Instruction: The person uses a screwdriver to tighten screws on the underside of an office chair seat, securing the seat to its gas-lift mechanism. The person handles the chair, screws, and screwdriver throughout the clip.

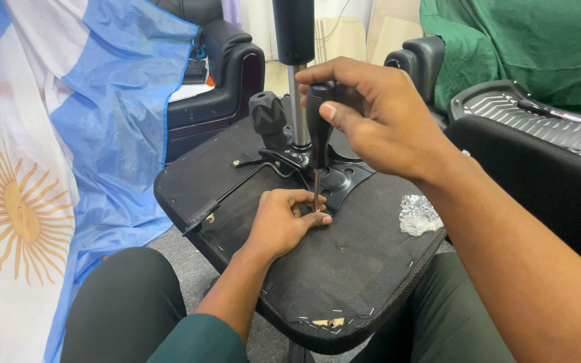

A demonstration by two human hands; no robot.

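Nearest the camera, two knees in dark trousers frame an upturned office chair seat point(344, 269), its underside covered in coarse black woven fabric stapled along the rounded edge, resting across the person's lap. The left hand point(282, 222) lies palm down on that fabric, fingers curled, with thumb and fingertips pinching around the tip of a screwdriver point(317, 134) where it meets the seat. A crumpled ball of silver foil point(417, 215) sits on the fabric to the right, well apart from the hands. Above, the right hand point(371, 114) is raised with the wrist bent, fingers wrapped tight around the screwdriver's black rounded handle, thumb pressed along its side; the thin metal shaft stands upright. Just behind it lies a black metal mounting plate point(344, 178) with a thin lever, a black knob and a shiny steel gas cylinder point(297, 101) rising upward. On the left hangs a light blue and white cloth flag with a golden sun point(28, 202). Farther back stand black padded chairs and green cloth.
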